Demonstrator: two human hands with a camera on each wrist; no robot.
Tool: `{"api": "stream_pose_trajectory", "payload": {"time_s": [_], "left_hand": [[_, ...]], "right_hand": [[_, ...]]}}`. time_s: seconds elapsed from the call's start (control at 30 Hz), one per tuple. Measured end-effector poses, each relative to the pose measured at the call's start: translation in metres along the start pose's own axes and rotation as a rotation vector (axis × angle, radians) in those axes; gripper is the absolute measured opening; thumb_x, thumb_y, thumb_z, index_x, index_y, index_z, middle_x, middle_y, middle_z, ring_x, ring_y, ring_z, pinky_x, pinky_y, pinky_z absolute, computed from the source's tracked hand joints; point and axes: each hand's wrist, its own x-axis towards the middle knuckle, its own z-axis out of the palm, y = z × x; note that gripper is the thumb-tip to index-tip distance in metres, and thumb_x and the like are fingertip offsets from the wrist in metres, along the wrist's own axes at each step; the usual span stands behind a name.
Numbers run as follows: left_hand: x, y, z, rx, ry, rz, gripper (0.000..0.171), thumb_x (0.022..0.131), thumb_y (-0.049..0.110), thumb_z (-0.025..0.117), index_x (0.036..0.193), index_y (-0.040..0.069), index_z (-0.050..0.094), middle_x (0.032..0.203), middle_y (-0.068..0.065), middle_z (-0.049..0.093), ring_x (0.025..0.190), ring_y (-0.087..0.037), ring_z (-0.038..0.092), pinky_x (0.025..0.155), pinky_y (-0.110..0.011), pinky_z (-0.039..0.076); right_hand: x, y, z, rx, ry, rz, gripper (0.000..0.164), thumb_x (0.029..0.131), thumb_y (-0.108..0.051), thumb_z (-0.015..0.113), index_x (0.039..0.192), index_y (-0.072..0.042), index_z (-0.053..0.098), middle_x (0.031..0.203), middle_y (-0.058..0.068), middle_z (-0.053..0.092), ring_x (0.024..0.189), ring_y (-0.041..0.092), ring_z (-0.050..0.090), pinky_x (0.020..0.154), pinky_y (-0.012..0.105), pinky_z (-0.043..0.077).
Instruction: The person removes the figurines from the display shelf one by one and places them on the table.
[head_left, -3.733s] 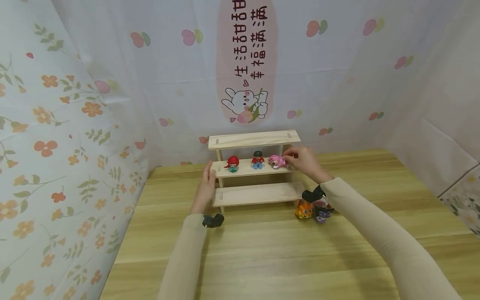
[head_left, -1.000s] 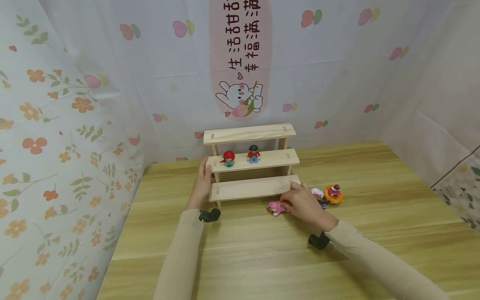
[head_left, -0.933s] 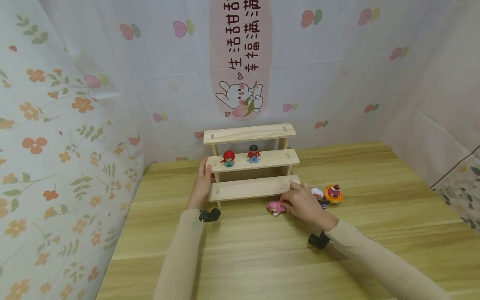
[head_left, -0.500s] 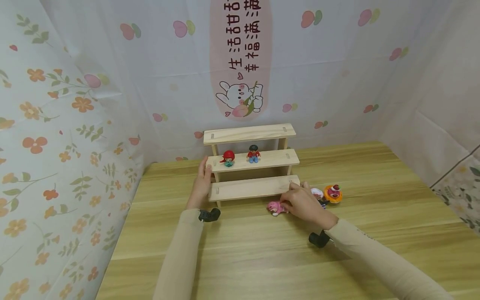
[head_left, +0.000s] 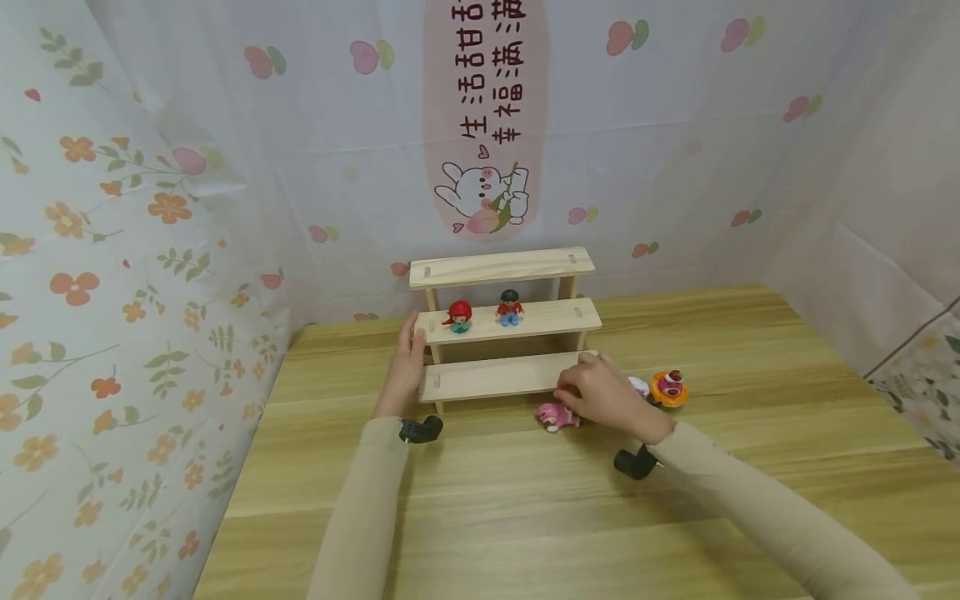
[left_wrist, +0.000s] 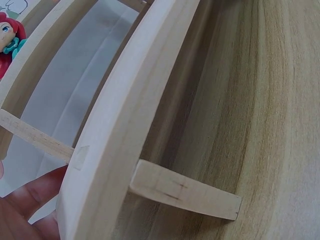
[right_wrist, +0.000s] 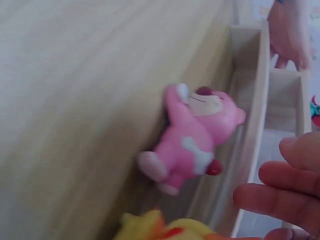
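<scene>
A three-tier wooden shelf (head_left: 510, 321) stands at the back of the table. My left hand (head_left: 405, 367) rests with fairly straight fingers against its left end. A red-haired mermaid figurine (head_left: 458, 317) and a figurine in black cap and red jacket (head_left: 510, 308) sit on the middle tier. The pink bear figurine (right_wrist: 192, 135) lies on the table before the lowest tier. My right hand (head_left: 607, 396) hovers beside the bear at the lowest tier's right end. In the right wrist view its fingers (right_wrist: 275, 197) are slightly bent, apart from the bear, holding nothing.
Right of the hand is an orange ring-shaped figurine (head_left: 668, 388) with a strawberry on top. Beside it a white-topped figurine (head_left: 639, 386) is partly hidden. A yellow-orange figurine (right_wrist: 185, 230) shows at the right wrist view's bottom edge. Printed cloth (head_left: 352, 192) hangs behind.
The pink bear has gone from the middle tier to the table. My right hand has since let go of it and lifted slightly. My left hand stays at the shelf.
</scene>
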Motion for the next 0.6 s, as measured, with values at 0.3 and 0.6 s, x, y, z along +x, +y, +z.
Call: {"api": "stream_pose_trajectory", "payload": {"time_s": [0.3, 0.6], "left_hand": [[0.0, -0.002, -0.001, -0.009, 0.006, -0.007, 0.054, 0.102, 0.053, 0.022, 0.152, 0.037, 0.01, 0.155, -0.015, 0.029, 0.135, -0.046, 0.033, 0.107, -0.064, 0.025], [0.002, -0.002, 0.001, -0.03, 0.017, 0.011, 0.053, 0.103, 0.049, 0.023, 0.153, 0.035, 0.011, 0.155, -0.015, 0.027, 0.137, -0.044, 0.032, 0.108, -0.063, 0.025]], "right_hand": [[0.026, 0.005, -0.013, 0.083, 0.007, -0.002, 0.01, 0.082, -0.017, 0.075, 0.073, -0.014, 0.071, 0.066, -0.005, 0.065, 0.06, 0.009, 0.051, 0.053, 0.026, 0.041], [0.049, 0.008, -0.022, 0.134, -0.006, 0.064, 0.01, 0.085, -0.017, 0.072, 0.076, -0.011, 0.072, 0.068, -0.002, 0.066, 0.064, 0.013, 0.046, 0.061, 0.029, 0.04]]}}
